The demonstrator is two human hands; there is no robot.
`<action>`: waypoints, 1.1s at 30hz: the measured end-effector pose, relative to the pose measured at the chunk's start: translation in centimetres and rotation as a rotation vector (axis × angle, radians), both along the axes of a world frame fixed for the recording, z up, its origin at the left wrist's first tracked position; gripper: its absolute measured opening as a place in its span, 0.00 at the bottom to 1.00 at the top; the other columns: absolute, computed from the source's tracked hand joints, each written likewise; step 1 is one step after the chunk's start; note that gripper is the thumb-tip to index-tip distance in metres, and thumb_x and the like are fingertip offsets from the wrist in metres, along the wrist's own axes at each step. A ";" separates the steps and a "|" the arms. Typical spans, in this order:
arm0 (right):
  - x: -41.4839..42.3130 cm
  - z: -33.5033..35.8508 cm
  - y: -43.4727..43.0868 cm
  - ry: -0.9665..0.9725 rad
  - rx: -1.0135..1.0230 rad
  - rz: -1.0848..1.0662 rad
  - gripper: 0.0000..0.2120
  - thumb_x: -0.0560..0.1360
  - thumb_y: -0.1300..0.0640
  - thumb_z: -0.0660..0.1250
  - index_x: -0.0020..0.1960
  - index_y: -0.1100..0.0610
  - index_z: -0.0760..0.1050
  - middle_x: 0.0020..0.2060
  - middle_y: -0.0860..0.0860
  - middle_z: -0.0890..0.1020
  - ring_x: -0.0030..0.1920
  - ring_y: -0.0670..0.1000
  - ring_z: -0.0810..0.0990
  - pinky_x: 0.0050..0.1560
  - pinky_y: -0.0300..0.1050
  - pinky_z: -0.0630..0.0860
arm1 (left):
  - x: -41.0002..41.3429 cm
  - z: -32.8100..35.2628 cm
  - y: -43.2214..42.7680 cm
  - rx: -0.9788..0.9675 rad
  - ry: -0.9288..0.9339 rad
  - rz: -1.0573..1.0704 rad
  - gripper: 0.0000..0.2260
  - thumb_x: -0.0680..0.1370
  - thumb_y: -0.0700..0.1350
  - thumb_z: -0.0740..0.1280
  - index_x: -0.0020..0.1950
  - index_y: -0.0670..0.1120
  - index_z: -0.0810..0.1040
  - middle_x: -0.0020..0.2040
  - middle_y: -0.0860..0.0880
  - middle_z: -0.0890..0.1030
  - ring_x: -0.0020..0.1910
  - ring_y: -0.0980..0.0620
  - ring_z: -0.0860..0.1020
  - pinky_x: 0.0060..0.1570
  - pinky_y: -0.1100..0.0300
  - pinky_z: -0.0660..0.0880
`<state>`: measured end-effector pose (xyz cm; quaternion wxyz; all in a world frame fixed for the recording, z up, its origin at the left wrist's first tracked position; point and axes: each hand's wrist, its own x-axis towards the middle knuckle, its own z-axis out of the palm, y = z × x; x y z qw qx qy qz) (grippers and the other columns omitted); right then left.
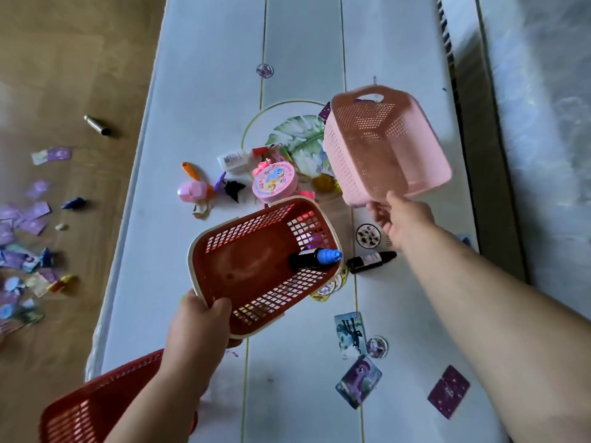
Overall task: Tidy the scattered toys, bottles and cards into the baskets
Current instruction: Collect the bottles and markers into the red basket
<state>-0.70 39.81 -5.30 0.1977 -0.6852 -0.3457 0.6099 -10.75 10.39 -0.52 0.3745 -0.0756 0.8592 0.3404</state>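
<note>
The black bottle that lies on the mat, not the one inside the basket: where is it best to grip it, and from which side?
Pinch the black bottle at its labelled middle, coming from above, fingers on its two long sides. It lies flat on its side, and the red basket, held up, is close to one end.

The red basket (243, 266) I grip is smooth, perforated plastic with a cream rim; my pink basket (367, 148) is matt plastic lattice. The mat (198, 107) looks smooth, faintly shiny. Cards (358, 382) by its near edge are glossy paper. The floor (80, 75) looks wooden, matt.
</note>
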 end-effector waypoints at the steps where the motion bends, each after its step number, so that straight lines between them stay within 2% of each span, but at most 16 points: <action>1: -0.1 -0.9 0.4 -0.009 0.009 0.028 0.10 0.79 0.58 0.64 0.49 0.66 0.77 0.35 0.57 0.83 0.28 0.49 0.80 0.36 0.43 0.76 | 0.1 -0.2 -0.1 -0.013 0.002 0.006 0.05 0.74 0.38 0.62 0.45 0.41 0.78 0.33 0.40 0.83 0.29 0.42 0.83 0.35 0.39 0.81; 3: 0.7 -2.7 0.1 -0.184 0.080 0.188 0.11 0.79 0.56 0.63 0.53 0.63 0.78 0.36 0.56 0.84 0.29 0.51 0.80 0.35 0.45 0.75 | 0.6 -0.4 -0.4 -0.040 -0.006 0.025 0.05 0.74 0.38 0.62 0.46 0.40 0.78 0.32 0.40 0.83 0.28 0.43 0.83 0.36 0.41 0.82; 4: 1.7 -3.7 -0.5 -0.336 0.139 0.334 0.10 0.79 0.56 0.63 0.54 0.61 0.79 0.40 0.56 0.85 0.33 0.54 0.81 0.37 0.44 0.74 | 0.9 -0.5 -0.6 -0.040 -0.014 0.041 0.05 0.75 0.37 0.62 0.45 0.40 0.78 0.32 0.40 0.83 0.27 0.44 0.83 0.37 0.43 0.82; 6: 3.9 -5.6 -1.8 -0.623 0.234 0.677 0.11 0.77 0.57 0.64 0.58 0.56 0.78 0.53 0.55 0.83 0.50 0.57 0.81 0.45 0.41 0.71 | 1.4 -0.6 -1.0 -0.036 -0.032 0.058 0.06 0.76 0.36 0.62 0.43 0.38 0.79 0.32 0.40 0.83 0.27 0.45 0.83 0.37 0.44 0.82; 8: 6.0 -7.0 -3.0 -0.771 0.232 0.926 0.13 0.78 0.56 0.64 0.62 0.53 0.75 0.60 0.54 0.79 0.59 0.58 0.76 0.50 0.42 0.69 | 2.0 -0.8 -1.1 -0.039 -0.042 0.064 0.07 0.76 0.35 0.61 0.43 0.40 0.79 0.32 0.41 0.83 0.27 0.45 0.83 0.38 0.44 0.82; 10: 7.9 -8.5 -4.1 -0.857 0.294 1.078 0.14 0.78 0.56 0.63 0.63 0.52 0.72 0.61 0.56 0.76 0.60 0.60 0.71 0.54 0.47 0.70 | 2.6 -1.0 -1.1 -0.040 -0.041 0.079 0.08 0.76 0.35 0.61 0.44 0.42 0.79 0.33 0.42 0.84 0.28 0.46 0.83 0.36 0.47 0.82; 13: 9.9 -9.5 -5.1 -0.938 0.400 1.192 0.15 0.76 0.53 0.66 0.61 0.53 0.70 0.58 0.58 0.75 0.57 0.60 0.70 0.52 0.49 0.69 | 3.3 -1.1 -1.1 -0.047 -0.053 0.071 0.08 0.76 0.35 0.61 0.46 0.44 0.79 0.36 0.43 0.84 0.30 0.46 0.84 0.35 0.48 0.82; 15: 10.5 -9.6 -5.7 -0.942 0.353 1.197 0.19 0.76 0.48 0.66 0.62 0.56 0.70 0.57 0.60 0.75 0.57 0.62 0.71 0.52 0.50 0.70 | 3.6 -1.1 -1.2 -0.051 -0.052 0.075 0.08 0.76 0.36 0.61 0.48 0.44 0.79 0.37 0.43 0.84 0.31 0.46 0.84 0.36 0.46 0.83; 17: 10.4 -9.0 -6.0 -0.889 0.292 1.084 0.21 0.76 0.47 0.66 0.61 0.60 0.69 0.56 0.61 0.76 0.55 0.62 0.74 0.48 0.50 0.71 | 3.8 -1.0 -1.3 -0.072 -0.043 0.067 0.09 0.75 0.37 0.61 0.50 0.45 0.79 0.37 0.44 0.84 0.32 0.47 0.84 0.35 0.48 0.83; 19: 10.1 -7.6 -6.5 -0.725 0.324 0.925 0.19 0.76 0.50 0.66 0.60 0.62 0.68 0.55 0.61 0.76 0.49 0.60 0.77 0.41 0.45 0.69 | 4.0 -0.6 -1.4 -0.105 -0.025 0.041 0.09 0.75 0.38 0.61 0.50 0.45 0.78 0.38 0.45 0.84 0.33 0.46 0.84 0.36 0.48 0.83; 20: 9.9 -6.7 -6.8 -0.632 0.388 0.888 0.19 0.76 0.52 0.67 0.60 0.62 0.67 0.56 0.60 0.75 0.48 0.58 0.77 0.41 0.44 0.67 | 4.1 -0.4 -1.5 -0.119 -0.017 0.028 0.08 0.75 0.39 0.61 0.50 0.46 0.78 0.38 0.45 0.84 0.33 0.45 0.84 0.36 0.46 0.83; 23: 8.9 -3.3 -8.3 -0.396 0.639 0.999 0.20 0.75 0.55 0.69 0.64 0.61 0.70 0.58 0.58 0.70 0.51 0.51 0.74 0.48 0.36 0.67 | 3.9 0.3 -2.0 -0.155 0.002 -0.003 0.07 0.75 0.40 0.61 0.50 0.46 0.77 0.38 0.44 0.84 0.30 0.46 0.84 0.34 0.50 0.81; 26: 7.0 -1.4 -9.8 -0.275 0.730 1.197 0.19 0.74 0.55 0.71 0.64 0.56 0.74 0.57 0.53 0.72 0.55 0.49 0.74 0.53 0.35 0.67 | 3.7 0.8 -2.6 -0.194 0.028 -0.062 0.06 0.75 0.41 0.61 0.49 0.46 0.75 0.38 0.44 0.83 0.26 0.48 0.82 0.33 0.52 0.79; 30: 4.3 -1.8 -12.4 -0.327 0.747 1.406 0.18 0.73 0.50 0.71 0.61 0.53 0.76 0.57 0.51 0.76 0.59 0.51 0.73 0.57 0.41 0.68 | 3.5 1.2 -3.8 -0.226 0.022 -0.105 0.06 0.75 0.42 0.60 0.48 0.49 0.75 0.37 0.45 0.83 0.29 0.47 0.83 0.37 0.46 0.82; 32: 3.6 -2.7 -13.1 -0.333 0.743 1.362 0.18 0.74 0.46 0.70 0.59 0.55 0.76 0.55 0.52 0.77 0.58 0.52 0.73 0.57 0.43 0.69 | 3.5 1.3 -4.5 -0.230 0.024 -0.101 0.05 0.74 0.42 0.61 0.47 0.48 0.75 0.37 0.45 0.83 0.29 0.47 0.83 0.37 0.46 0.82; 33: 3.2 -3.2 -13.1 -0.338 0.743 1.274 0.17 0.75 0.46 0.68 0.58 0.56 0.77 0.54 0.53 0.77 0.57 0.53 0.73 0.56 0.45 0.71 | 3.4 1.3 -4.8 -0.236 0.025 -0.097 0.05 0.75 0.41 0.61 0.46 0.47 0.75 0.37 0.45 0.83 0.29 0.47 0.83 0.37 0.46 0.82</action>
